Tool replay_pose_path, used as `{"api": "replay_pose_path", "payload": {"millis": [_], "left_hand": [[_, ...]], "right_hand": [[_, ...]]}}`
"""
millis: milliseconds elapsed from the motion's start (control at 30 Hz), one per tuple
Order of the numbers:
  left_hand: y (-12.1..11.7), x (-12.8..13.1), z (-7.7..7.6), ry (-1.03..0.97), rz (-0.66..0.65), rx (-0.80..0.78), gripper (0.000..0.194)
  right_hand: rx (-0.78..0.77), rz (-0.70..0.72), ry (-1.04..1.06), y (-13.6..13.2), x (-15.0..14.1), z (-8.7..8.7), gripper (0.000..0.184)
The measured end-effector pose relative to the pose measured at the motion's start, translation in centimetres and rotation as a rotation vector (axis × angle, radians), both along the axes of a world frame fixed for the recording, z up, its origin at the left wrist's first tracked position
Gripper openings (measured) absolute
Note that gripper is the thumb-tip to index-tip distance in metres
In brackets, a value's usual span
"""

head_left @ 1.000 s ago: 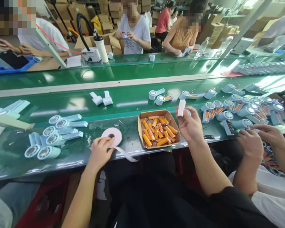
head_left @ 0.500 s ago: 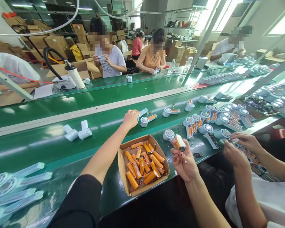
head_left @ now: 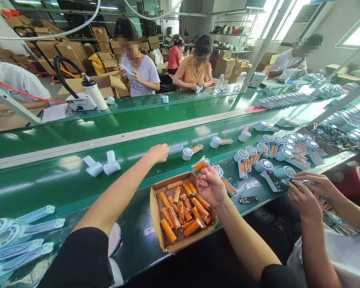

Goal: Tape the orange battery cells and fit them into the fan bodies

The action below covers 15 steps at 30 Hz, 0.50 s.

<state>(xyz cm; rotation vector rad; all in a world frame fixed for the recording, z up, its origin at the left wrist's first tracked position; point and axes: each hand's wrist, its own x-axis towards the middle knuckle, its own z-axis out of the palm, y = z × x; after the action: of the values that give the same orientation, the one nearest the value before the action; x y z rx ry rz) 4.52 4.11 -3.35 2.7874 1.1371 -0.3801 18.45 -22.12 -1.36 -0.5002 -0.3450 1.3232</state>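
Observation:
My left hand [head_left: 159, 153] is closed over the green belt, on a light-blue plastic piece [head_left: 176, 149] that juts from its far side, blurred; the fingers are partly hidden. My right hand [head_left: 211, 184] pinches an orange battery [head_left: 201, 164] with a white strip along it, above the right rim of a cardboard box [head_left: 155, 212]. Loose orange batteries [head_left: 174, 218] with thin wires lie jumbled in that box. Just right of the left hand's piece, a light-blue fan part [head_left: 187, 154] rests on the belt, an orange battery in its handle. Another fan part [head_left: 218, 170] sits partly behind my right hand.
Two pale blue parts [head_left: 111, 164] lie on the belt at left. Several fan housings [head_left: 21, 234] fill the near left corner. More fan parts [head_left: 285, 154] crowd the right, where a co-worker's hands [head_left: 309, 192] work. A black circuit board [head_left: 249, 199] lies near the table edge.
My left hand has moved left and slightly down, the light-blue piece going with it. My right hand has moved left and up with the battery, from beside the box to over its rim.

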Motion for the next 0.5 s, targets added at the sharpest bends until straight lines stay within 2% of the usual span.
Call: {"api": "replay_pose_path", "payload": {"millis": [133, 233, 333, 400, 500], "left_hand": [[-1.1, -4.8, -0.7, 0.059, -0.078, -0.025, 0.028], [-2.3, -6.7, -1.4, 0.021, -0.109, -0.002, 0.034], [-3.5, -7.1, -2.3, -0.065, -0.121, 0.045, 0.040], [-4.0, -6.9, -2.8, -0.120, -0.111, 0.067, 0.040], [-4.2, -6.5, -3.3, -0.197, -0.095, 0.071, 0.035]], "right_hand": [[0.062, 0.042, 0.005, 1.4, -2.0, 1.6, 0.041], [0.082, 0.081, -0.010, 2.1, -3.4, 2.2, 0.041], [0.014, 0.107, -0.061, 3.1, -4.3, 1.9, 0.041], [-0.041, 0.108, -0.132, 4.0, -4.5, 1.5, 0.048], [-0.075, 0.053, -0.341, 5.4, -4.2, 0.9, 0.053]]}}
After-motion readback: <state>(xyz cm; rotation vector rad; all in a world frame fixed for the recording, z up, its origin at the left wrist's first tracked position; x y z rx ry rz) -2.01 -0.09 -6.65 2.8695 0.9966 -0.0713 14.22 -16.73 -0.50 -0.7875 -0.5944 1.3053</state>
